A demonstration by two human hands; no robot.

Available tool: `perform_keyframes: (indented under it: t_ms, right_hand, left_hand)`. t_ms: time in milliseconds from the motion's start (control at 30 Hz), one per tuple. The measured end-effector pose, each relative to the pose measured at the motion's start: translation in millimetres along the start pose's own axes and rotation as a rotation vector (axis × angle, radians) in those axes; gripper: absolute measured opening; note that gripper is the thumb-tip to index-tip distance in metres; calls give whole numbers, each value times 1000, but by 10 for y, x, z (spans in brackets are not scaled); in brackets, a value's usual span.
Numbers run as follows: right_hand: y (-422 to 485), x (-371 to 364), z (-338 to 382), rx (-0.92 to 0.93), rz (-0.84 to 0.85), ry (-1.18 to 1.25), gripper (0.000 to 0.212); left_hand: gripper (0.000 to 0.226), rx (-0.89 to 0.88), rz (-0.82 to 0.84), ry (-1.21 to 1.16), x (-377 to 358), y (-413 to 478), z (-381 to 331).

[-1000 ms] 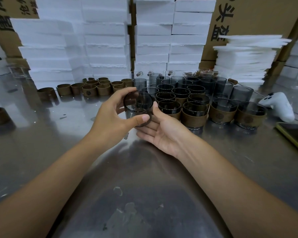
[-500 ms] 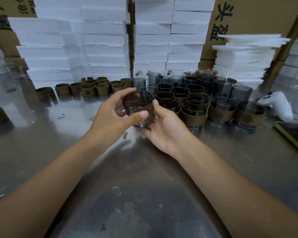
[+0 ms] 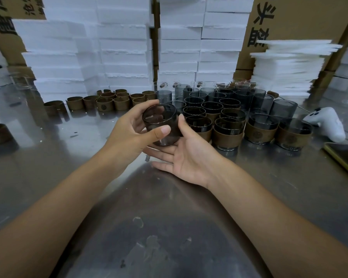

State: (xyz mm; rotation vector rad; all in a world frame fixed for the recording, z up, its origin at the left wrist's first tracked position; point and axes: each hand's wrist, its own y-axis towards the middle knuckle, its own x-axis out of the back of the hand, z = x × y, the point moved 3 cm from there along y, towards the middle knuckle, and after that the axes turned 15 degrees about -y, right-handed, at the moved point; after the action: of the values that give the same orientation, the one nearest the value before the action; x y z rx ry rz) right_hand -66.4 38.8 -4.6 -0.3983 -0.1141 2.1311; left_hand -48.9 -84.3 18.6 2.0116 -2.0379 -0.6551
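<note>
Glass in both hands: you hold a smoked tumbler (image 3: 161,125) up off the steel table (image 3: 48,167), its open mouth tipped a little toward you, just in front of the rows of dark glasses (image 3: 227,135), whose nearest ones wear brown sleeves. Your left hand (image 3: 127,133) grips it, thumb laid across the near wall and fingers curled round the far side. Your right hand (image 3: 189,155) lies palm up beside it, fingers stretched out flat under the base, thumb resting against the tumbler's right wall. Empty brown sleeves (image 3: 109,102) stand clustered at the back left, before stacked white foam blocks (image 3: 125,47). At the far right, a white controller (image 3: 327,123) lies on the table.
</note>
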Motion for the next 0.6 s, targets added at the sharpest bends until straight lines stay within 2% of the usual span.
perform_keyframes:
  t_ms: [100,367,467,600]
  right_hand:
    - [-7,19,-12,-32,-46,7,72]
    - [9,83,22,57,-193,16,45]
    - [18,95,22,117,-212,-62,38]
    - [6,65,72,264,-316,-273,35]
  left_hand:
    - [61,4,-1,51,-8,-3,3]
    - [61,17,-10,85,-20,3,22]
    - [64,47,-65,39,-2,2,29]
    - [59,119,-156,-86,31,16,46]
